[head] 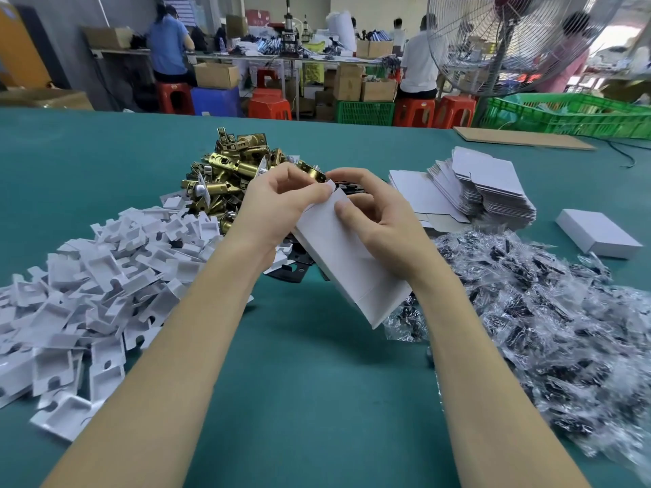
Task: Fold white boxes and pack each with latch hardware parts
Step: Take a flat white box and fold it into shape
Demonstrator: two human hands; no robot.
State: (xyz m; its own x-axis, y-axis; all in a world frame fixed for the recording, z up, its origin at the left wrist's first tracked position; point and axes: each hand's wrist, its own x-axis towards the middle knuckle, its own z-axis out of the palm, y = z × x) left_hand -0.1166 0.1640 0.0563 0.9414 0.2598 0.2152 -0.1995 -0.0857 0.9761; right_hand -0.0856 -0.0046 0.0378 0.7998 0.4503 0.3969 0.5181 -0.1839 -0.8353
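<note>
Both hands hold a white box (pixel 347 262) tilted above the green table (pixel 310 382). My left hand (pixel 278 202) pinches the flap at the box's far end. My right hand (pixel 377 213) grips the box from the right, thumb pressed on its top face. Behind the hands lies a pile of brass latches (pixel 229 170). A heap of white plastic inserts (pixel 98 276) is at the left. Clear bags of dark screws (pixel 549 311) spread out at the right. Flat unfolded white boxes (pixel 482 184) are stacked at the back right.
One closed white box (pixel 597 232) sits at the far right. Black flat plates (pixel 292 265) lie under the held box. A cardboard sheet (pixel 521 137) and green crates (pixel 570 112) line the far edge. People sit at benches beyond, beside a large fan (pixel 510 40).
</note>
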